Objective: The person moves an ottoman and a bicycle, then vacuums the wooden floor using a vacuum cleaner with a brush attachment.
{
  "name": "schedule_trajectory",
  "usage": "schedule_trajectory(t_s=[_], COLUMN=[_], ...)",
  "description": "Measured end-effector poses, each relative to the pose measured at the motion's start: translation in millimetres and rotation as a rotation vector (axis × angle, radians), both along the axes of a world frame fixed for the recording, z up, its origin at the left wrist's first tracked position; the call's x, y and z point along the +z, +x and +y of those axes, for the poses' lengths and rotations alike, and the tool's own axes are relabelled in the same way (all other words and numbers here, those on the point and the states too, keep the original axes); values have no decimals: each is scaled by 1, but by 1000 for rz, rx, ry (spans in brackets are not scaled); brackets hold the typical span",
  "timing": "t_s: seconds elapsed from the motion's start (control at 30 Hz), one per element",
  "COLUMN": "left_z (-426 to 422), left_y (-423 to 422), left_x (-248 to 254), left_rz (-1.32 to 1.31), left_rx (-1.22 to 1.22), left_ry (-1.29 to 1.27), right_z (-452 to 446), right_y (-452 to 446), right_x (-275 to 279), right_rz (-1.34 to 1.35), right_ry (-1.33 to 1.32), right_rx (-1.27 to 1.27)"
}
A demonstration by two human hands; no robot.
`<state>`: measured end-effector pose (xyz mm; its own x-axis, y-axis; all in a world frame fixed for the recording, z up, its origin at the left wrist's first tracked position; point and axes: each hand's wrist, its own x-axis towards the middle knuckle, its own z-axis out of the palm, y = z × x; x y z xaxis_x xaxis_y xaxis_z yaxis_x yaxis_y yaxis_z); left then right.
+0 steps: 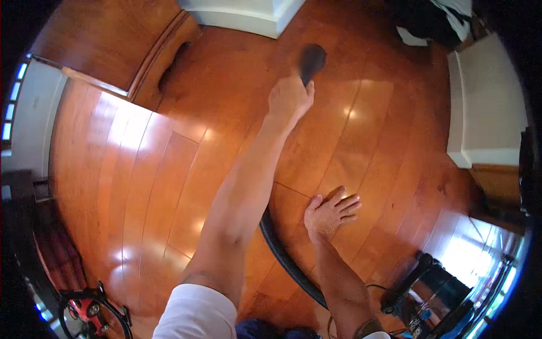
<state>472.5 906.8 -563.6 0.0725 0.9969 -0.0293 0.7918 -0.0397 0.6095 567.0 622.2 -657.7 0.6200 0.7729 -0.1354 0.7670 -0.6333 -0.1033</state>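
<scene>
My left hand (291,97) reaches far forward, its fingers wrapped round the neck of a black vacuum brush attachment (313,59). The rounded head of the brush is at the floor, slightly blurred. A black ribbed vacuum hose (285,261) curves over the floor below my left forearm; its join with the brush is hidden behind the arm. My right hand (332,213) lies palm down on the glossy wooden floor (322,152) with its fingers spread, holding nothing. The hose passes just left of my right forearm.
A wooden cabinet (107,45) stands at upper left beside a white wall corner (243,17). Another white wall end (488,101) is at right. Dark and white cloth (446,22) lies at upper right. A black machine (435,288) sits at lower right, a red-and-black object (90,311) at lower left.
</scene>
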Motion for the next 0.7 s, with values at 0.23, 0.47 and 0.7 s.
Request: schedule_trajectory(t_s=[0.23, 0.47, 0.7], left_z=[-236, -130, -6], left_y=[-114, -112, -132], left_x=[20, -17, -4], left_rz=[-72, -36, 14], left_rx=[253, 264, 330], left_ry=[-217, -67, -42], right_z=[1, 3, -1], right_y=[0, -1, -5], right_x=[-3, -3, -11], right_rz=[2, -24, -25], right_ry=[-42, -77, -77], right_rx=[-13, -14, -13])
